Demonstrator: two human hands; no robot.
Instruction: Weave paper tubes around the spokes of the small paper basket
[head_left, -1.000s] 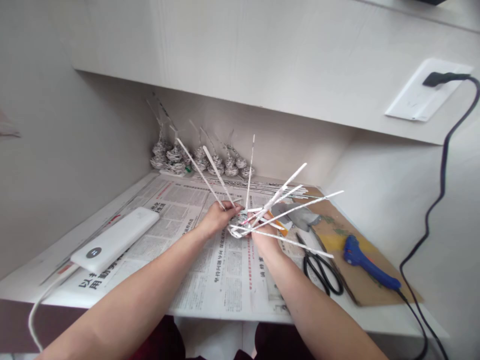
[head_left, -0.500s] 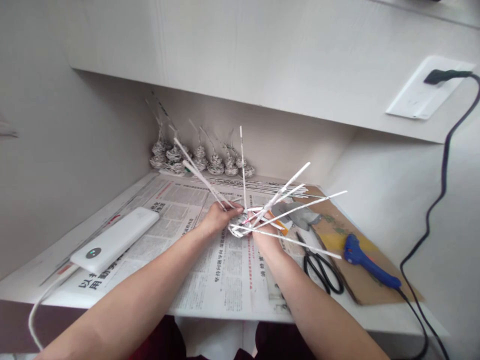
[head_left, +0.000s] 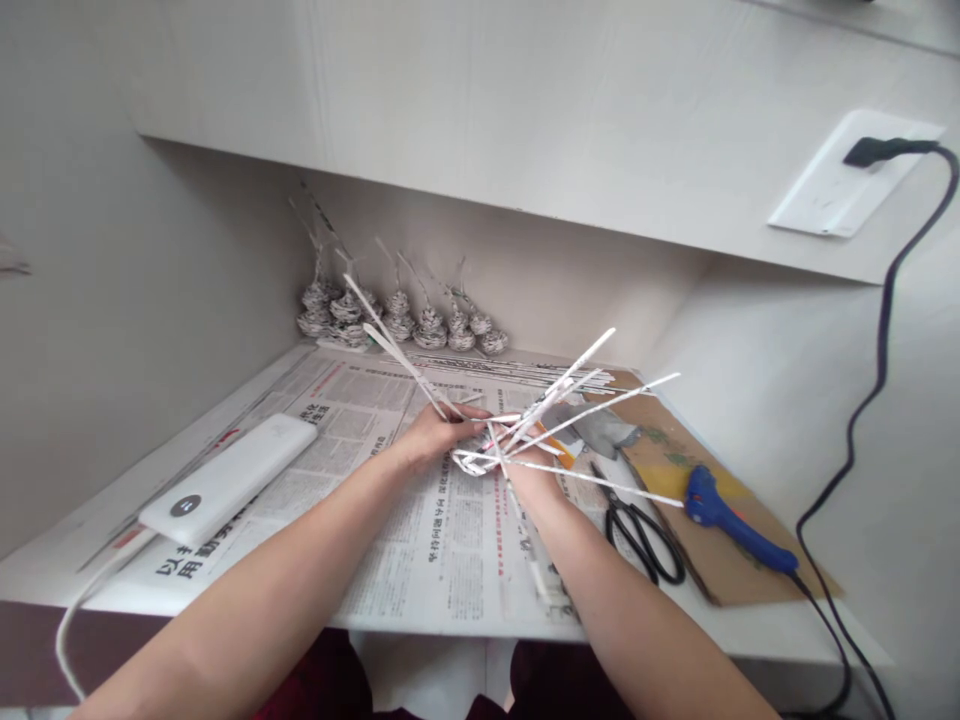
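Between my hands is a small woven piece [head_left: 471, 461] of rolled paper strips, with several long white paper sticks [head_left: 574, 370] fanning out from it. My left hand [head_left: 444, 432] grips its left side, thumb and fingers closed on the rim. Around the right side, partly hidden behind the sticks, is my right hand [head_left: 525, 460], its fingers closed on the weaving. One blurred paper stick [head_left: 517, 505] now slants down toward me across my right wrist. Other sticks point up left and out to the right.
Newspaper [head_left: 405, 540] covers the tabletop. Several woven gourd shapes [head_left: 431, 328] stand along the back, with loose paper sticks [head_left: 487, 370] before them. Black scissors [head_left: 637, 535] and a blue glue gun [head_left: 739, 525] on cardboard [head_left: 720, 585] lie right; a white power bank [head_left: 232, 475] lies left.
The stick that stood upright at the middle has swung down toward me, over my right wrist. Both hands keep their hold on the woven piece.
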